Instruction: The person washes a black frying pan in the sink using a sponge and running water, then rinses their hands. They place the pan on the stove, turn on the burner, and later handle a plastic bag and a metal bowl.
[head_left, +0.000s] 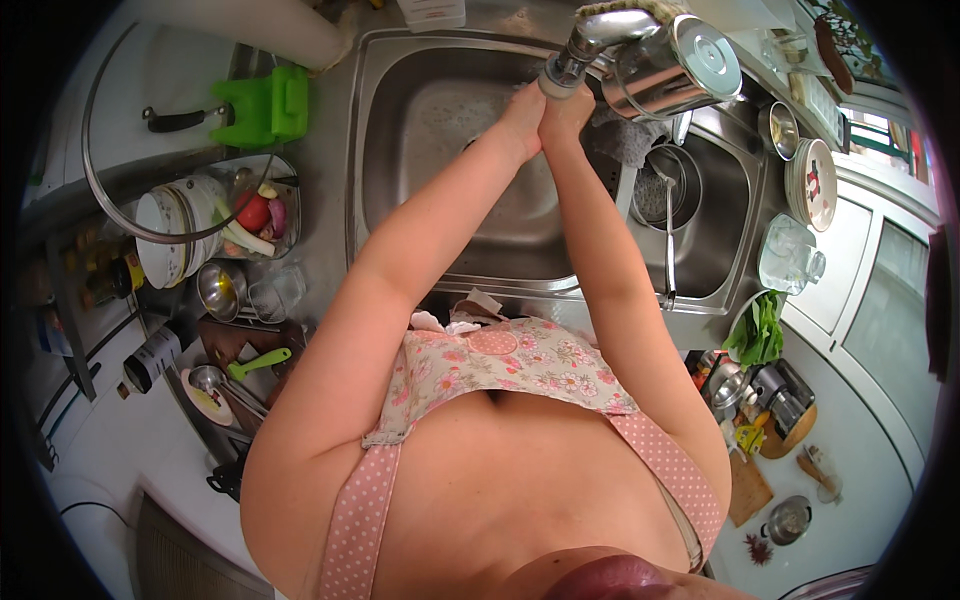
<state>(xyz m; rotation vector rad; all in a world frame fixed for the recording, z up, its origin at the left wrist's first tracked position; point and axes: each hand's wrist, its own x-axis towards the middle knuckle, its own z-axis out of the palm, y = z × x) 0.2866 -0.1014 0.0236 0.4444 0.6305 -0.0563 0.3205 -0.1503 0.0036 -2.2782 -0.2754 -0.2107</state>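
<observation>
Under the chrome faucet (611, 30), my left hand (524, 118) and my right hand (568, 118) meet, pressed together at the wrists and palms. The faucet's spout end covers part of both hands, and most of the fingers are hidden. Whether anything lies between them cannot be made out. Below them is the large stainless steel sink basin (427, 187), with drops on its floor. A grey cloth (624, 141) hangs over the divider beside my right hand. In the smaller basin (716, 202) stands a round metal pot (686, 191) with a long-handled utensil (669, 240) across it.
A shiny metal canister (675, 71) stands by the faucet. Stacked plates (811, 184), a glass pitcher (787, 253) and leafy greens (757, 330) line the right edge. At left are a green knife holder (262, 109), bowls (165, 232) and a vegetable container (289, 225).
</observation>
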